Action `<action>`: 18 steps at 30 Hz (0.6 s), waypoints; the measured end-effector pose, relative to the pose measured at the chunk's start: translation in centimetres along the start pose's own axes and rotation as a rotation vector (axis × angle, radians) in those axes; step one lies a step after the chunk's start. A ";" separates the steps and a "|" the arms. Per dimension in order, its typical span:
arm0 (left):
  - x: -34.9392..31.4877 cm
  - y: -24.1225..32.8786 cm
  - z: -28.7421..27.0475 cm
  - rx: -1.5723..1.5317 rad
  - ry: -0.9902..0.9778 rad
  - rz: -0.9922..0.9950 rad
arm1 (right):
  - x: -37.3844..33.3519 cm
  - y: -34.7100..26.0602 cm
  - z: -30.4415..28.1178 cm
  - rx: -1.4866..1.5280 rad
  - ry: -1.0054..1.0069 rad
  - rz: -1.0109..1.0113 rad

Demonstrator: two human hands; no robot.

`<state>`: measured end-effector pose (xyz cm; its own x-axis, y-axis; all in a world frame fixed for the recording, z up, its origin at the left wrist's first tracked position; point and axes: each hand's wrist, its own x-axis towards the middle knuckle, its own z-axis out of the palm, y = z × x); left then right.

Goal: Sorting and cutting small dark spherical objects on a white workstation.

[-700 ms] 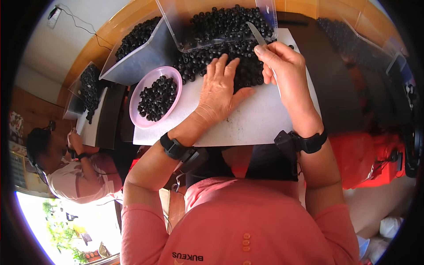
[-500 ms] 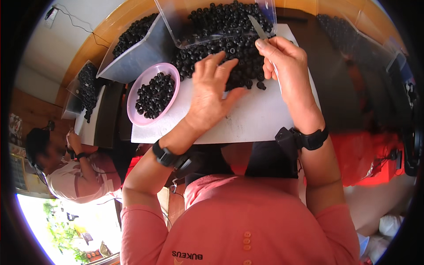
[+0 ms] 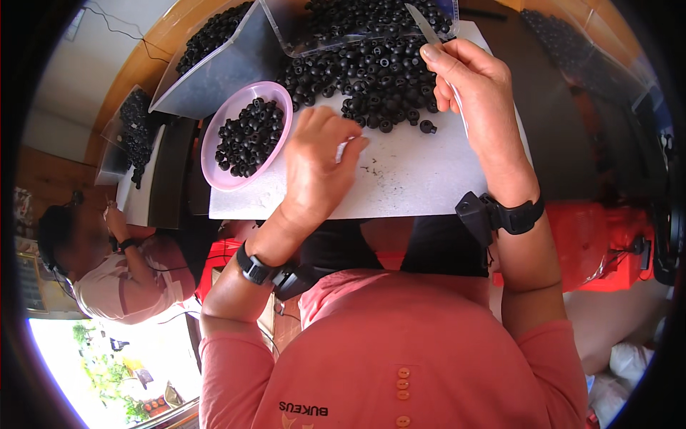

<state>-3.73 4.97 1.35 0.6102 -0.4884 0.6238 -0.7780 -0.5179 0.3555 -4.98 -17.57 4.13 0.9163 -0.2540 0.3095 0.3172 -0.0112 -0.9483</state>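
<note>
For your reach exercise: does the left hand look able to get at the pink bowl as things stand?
Probably yes. The left hand rests on the white board right beside the pink bowl, with nothing between them and the bowl's top open.

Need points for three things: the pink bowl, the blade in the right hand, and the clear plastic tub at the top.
pink bowl (image 3: pixel 211 166), head view, on its bare lower left rim.
blade (image 3: pixel 421 23), head view, on the flat metal above the right hand's fingers.
clear plastic tub (image 3: pixel 284 34), head view, on its left wall.
</note>
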 end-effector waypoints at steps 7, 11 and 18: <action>3.3 0.9 3.2 0.249 -0.079 0.162 | -0.1 -0.8 0.4 0.040 0.042 0.118; 3.0 0.4 2.4 0.226 -0.114 0.204 | -0.1 -0.8 0.5 0.051 0.030 0.083; 0.1 -1.5 -0.7 -0.046 -0.117 0.131 | 0.1 -0.2 0.4 -0.019 -0.023 -0.003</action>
<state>-2.62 6.15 1.35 0.5139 -0.6293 0.5830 -0.8566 -0.4132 0.3090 -4.80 -17.18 4.38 0.9211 -0.2312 0.3134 0.3152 -0.0299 -0.9485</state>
